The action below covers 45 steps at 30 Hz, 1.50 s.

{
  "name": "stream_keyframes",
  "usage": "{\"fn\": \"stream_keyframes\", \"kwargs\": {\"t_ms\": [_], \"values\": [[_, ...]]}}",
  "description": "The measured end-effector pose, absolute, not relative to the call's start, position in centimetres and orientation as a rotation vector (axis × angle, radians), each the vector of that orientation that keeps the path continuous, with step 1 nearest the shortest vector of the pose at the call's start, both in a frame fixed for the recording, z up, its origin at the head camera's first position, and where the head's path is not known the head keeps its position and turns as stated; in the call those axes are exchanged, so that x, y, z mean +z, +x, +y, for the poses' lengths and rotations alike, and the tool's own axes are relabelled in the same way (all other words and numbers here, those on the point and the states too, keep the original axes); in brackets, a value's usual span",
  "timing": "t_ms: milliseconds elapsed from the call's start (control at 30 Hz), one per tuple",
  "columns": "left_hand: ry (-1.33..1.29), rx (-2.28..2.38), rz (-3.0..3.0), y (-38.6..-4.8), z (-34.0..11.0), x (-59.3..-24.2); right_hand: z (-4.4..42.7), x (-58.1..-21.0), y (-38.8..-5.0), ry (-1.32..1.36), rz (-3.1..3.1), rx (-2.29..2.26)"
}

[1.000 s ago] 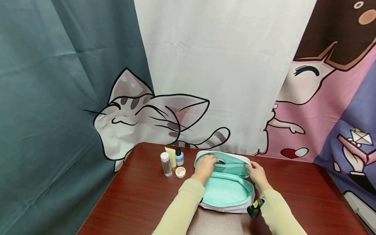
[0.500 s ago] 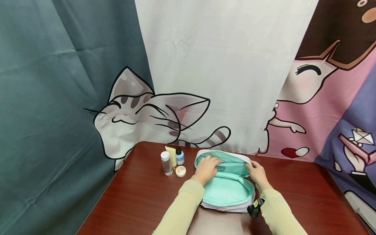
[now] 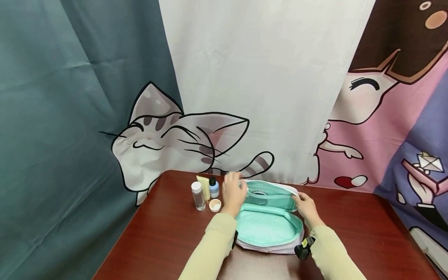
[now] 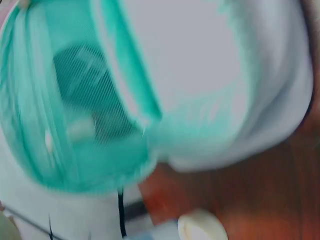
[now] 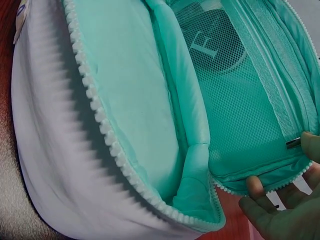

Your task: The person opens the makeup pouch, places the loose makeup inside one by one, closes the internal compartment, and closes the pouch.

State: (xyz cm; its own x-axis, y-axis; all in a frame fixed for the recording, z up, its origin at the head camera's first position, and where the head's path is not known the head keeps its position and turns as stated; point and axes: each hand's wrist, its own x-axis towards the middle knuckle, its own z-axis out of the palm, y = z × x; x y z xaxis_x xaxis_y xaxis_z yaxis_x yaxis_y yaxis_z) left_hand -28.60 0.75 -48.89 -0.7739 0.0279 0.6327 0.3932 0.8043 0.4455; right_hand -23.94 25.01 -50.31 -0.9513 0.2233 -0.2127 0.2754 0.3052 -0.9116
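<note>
Your right hand (image 3: 307, 205) grips the rim of the pouch (image 3: 271, 229), which lies unzipped on the bench (image 3: 157, 237) at the lower centre of the frame.
You pinch the flap's edge between thumb and fingers, just beside the metal zip pull (image 5: 294, 143) in the right wrist view. Your left hand (image 3: 233, 192) is raised at the flap's left edge, its fingers loosely bent and holding nothing you can see; blur hides whether it touches the rim. Behind the flap's mesh pocket (image 5: 245, 115) shows a dark round item (image 5: 215, 42) marked with a pale F. Left of your left hand stand a white-capped clear bottle (image 3: 198, 197), a cream tube (image 3: 205, 188) and a black-capped blue bottle (image 3: 214, 189), with a small round jar (image 3: 215, 205) just in front.
</note>
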Motion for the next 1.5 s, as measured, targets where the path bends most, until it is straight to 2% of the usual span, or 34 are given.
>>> {"fn": "stream_keyframes", "kwargs": {"t_ms": [133, 267, 433, 667, 900, 1267, 1500], "values": [[-0.019, -0.927, -2.511, -29.4, -1.6, -49.4, 25.0, -50.3, -23.9, 0.494, 2.506, -1.751], [0.100, -0.800, -2.922, -29.3, -3.5, -51.2, 24.9, -50.3, -23.9, 0.495, 2.510, -1.732], [-0.027, -0.477, -3.195, -28.5, -4.3, -52.8, 24.9, -50.4, -23.9, 0.491, 2.522, -1.732], [-0.149, -0.273, -3.172, -28.0, -4.1, -53.2, 25.0, -50.5, -24.0, 0.488, 2.519, -1.735], [0.018, -0.415, -3.177, -27.5, -4.4, -54.0, 25.0, -50.6, -24.0, 0.482, 2.515, -1.739], [-0.015, -0.330, -3.171, -29.1, -5.1, -56.3, 24.9, -50.3, -23.8, 0.473, 2.507, -1.743], [0.047, -0.510, -3.247, -27.6, -5.2, -53.6, 25.0, -50.3, -23.7, 0.459, 2.508, -1.744]]}}
